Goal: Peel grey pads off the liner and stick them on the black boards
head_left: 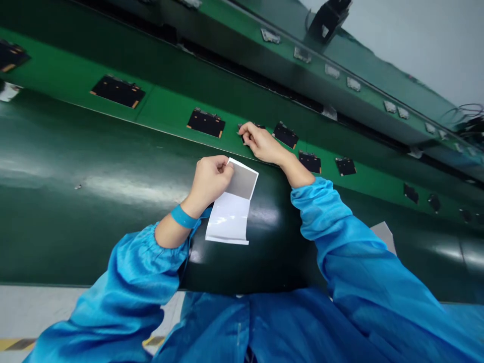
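Note:
My left hand pinches the top left corner of a white sheet, whose upper part carries a grey patch. The sheet's lower part is glossy, and its bottom edge is folded up. My right hand is over the green belt strip, its fingers curled together at a black flat board that is mostly hidden beneath it. What the fingertips hold, if anything, cannot be made out. Another black board with orange corners lies left of this hand, and one more black board lies just to its right.
Several more black boards, such as one at the left, lie along the green belt. A grey-white sheet lies beside my right sleeve. Small silvery parts sit on the upper shelf, near a black device.

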`<action>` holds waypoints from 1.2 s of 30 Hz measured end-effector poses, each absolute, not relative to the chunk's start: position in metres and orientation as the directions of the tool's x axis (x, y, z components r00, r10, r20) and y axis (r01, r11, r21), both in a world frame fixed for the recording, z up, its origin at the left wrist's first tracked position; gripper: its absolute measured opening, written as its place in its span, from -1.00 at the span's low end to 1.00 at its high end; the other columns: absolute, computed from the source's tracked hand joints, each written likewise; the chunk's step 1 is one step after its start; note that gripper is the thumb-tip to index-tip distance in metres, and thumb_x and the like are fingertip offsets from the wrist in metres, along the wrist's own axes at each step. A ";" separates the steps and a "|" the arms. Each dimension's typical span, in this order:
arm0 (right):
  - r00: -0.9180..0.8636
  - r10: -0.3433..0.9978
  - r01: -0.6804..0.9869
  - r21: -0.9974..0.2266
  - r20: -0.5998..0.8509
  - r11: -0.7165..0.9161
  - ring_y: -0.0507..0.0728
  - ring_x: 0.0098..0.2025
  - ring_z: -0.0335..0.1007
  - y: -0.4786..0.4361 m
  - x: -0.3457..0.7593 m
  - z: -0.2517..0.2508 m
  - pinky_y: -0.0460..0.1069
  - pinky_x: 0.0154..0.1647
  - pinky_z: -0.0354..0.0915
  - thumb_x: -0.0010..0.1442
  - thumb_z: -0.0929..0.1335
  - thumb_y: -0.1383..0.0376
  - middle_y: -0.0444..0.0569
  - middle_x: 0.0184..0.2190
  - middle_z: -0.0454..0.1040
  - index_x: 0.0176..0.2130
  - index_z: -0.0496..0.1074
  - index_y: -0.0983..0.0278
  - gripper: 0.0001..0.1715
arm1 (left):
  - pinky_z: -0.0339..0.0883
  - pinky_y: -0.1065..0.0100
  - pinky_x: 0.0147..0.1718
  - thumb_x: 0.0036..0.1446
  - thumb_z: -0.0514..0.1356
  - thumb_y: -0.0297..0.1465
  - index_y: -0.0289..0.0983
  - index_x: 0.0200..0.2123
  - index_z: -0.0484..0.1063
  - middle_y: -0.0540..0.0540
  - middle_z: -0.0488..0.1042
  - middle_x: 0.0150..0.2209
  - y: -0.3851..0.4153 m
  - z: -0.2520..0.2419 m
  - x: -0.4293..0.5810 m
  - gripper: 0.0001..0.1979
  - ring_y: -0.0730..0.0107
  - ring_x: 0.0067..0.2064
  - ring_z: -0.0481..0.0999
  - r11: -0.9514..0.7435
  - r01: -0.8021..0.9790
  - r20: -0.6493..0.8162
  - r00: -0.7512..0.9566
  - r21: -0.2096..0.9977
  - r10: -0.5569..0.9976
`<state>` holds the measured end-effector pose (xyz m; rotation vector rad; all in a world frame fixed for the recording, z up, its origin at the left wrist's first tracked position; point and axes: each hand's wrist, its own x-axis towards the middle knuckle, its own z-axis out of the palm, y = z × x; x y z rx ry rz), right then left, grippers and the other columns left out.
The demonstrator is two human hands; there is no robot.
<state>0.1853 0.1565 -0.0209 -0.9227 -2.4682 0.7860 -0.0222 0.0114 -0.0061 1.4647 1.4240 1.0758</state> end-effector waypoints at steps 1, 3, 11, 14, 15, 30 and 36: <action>-0.715 0.682 0.473 -0.614 0.151 0.632 0.13 -0.18 0.47 0.157 0.188 -0.021 0.03 -0.04 0.33 0.40 0.18 0.47 -0.07 -0.28 0.41 0.04 0.31 0.25 -0.71 | -0.03 0.31 -0.45 0.15 0.18 -0.28 -0.23 -0.57 0.34 0.02 0.23 -0.59 0.012 -0.007 -0.022 -0.73 0.41 -0.48 0.19 -0.040 0.306 0.042 0.001 0.951 0.999; -0.718 0.683 0.490 -0.598 0.135 0.634 0.13 -0.19 0.46 0.155 0.191 -0.020 0.03 -0.04 0.33 0.41 0.18 0.46 -0.07 -0.29 0.40 0.05 0.31 0.25 -0.71 | -0.04 0.31 -0.46 0.15 0.18 -0.28 -0.22 -0.57 0.34 0.02 0.22 -0.60 0.012 -0.008 -0.022 -0.73 0.41 -0.49 0.18 -0.047 0.305 0.048 0.001 0.951 0.999; -0.659 0.746 0.576 -0.573 0.096 0.583 0.13 -0.22 0.39 0.147 0.202 -0.015 0.03 -0.02 0.34 0.37 0.24 0.44 -0.04 -0.27 0.47 0.10 0.35 0.25 -0.66 | -0.03 0.31 -0.47 0.14 0.19 -0.30 -0.23 -0.58 0.32 0.03 0.21 -0.60 0.011 -0.005 -0.020 -0.73 0.44 -0.50 0.16 -0.035 0.303 0.035 0.004 0.952 0.999; -0.651 0.755 0.600 -0.554 0.083 0.578 0.13 -0.23 0.38 0.146 0.207 -0.014 0.04 -0.01 0.34 0.37 0.24 0.44 -0.03 -0.26 0.48 0.11 0.35 0.25 -0.65 | -0.03 0.31 -0.47 0.13 0.19 -0.31 -0.23 -0.59 0.30 0.03 0.20 -0.59 0.010 -0.004 -0.020 -0.73 0.45 -0.50 0.15 -0.038 0.308 0.041 -0.003 0.951 0.999; -0.650 0.755 0.606 -0.545 0.080 0.579 0.13 -0.22 0.38 0.145 0.209 -0.014 0.04 -0.01 0.35 0.37 0.24 0.44 -0.03 -0.25 0.49 0.12 0.35 0.25 -0.64 | -0.03 0.31 -0.47 0.13 0.19 -0.31 -0.23 -0.59 0.30 0.03 0.20 -0.59 0.010 -0.004 -0.020 -0.73 0.45 -0.50 0.15 -0.038 0.308 0.041 -0.004 0.951 0.999; -0.453 0.878 0.750 -0.467 0.154 0.469 0.42 0.24 0.40 0.149 0.221 0.003 0.33 0.30 0.38 0.33 0.51 0.09 0.26 0.23 0.38 0.32 0.28 0.25 -0.27 | -0.01 0.32 -0.47 0.16 0.19 -0.32 -0.22 -0.58 0.29 0.03 0.21 -0.60 0.009 -0.004 -0.018 -0.72 0.43 -0.50 0.18 -0.051 0.321 0.049 0.015 0.946 0.999; -0.551 0.832 0.588 -0.737 -0.065 0.332 0.10 -0.31 0.38 0.166 0.144 0.001 0.00 -0.20 0.34 0.28 0.49 0.29 -0.07 -0.37 0.48 -0.27 0.47 0.28 -0.85 | 0.00 0.32 -0.45 0.17 0.19 -0.33 -0.23 -0.58 0.32 0.03 0.23 -0.59 0.009 -0.003 -0.019 -0.72 0.42 -0.49 0.19 -0.058 0.331 0.052 0.026 0.942 0.998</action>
